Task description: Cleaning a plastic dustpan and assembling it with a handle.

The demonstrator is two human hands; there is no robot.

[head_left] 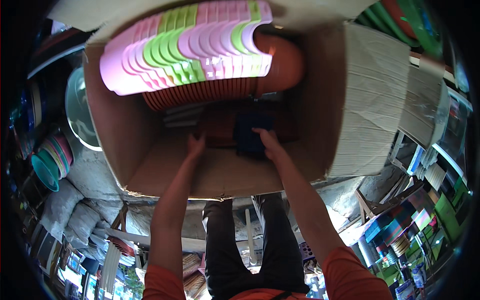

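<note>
Both my arms reach into a large open cardboard box (230,175). My right hand (270,142) is closed on a flat dark blue thing (252,127), its thumb lying over the right side; the kind is lost in shadow. Behind the blue thing lies a long reddish-brown thing (217,125), low in the box. At its left end is my left hand (196,145), fingers curled and partly hidden, seemingly gripping that end. Above my hands, a nested stack of pink and green plastic containers (185,50) rests on a row of nested terracotta-coloured pots (200,95).
Some pale slats (184,116) lie in the box's left back part. A wide cardboard flap (375,100) folds out on the right. Left of the box stand a pale green tub (80,107) and stacked coloured basins (50,160). Shelves of goods fill the lower right.
</note>
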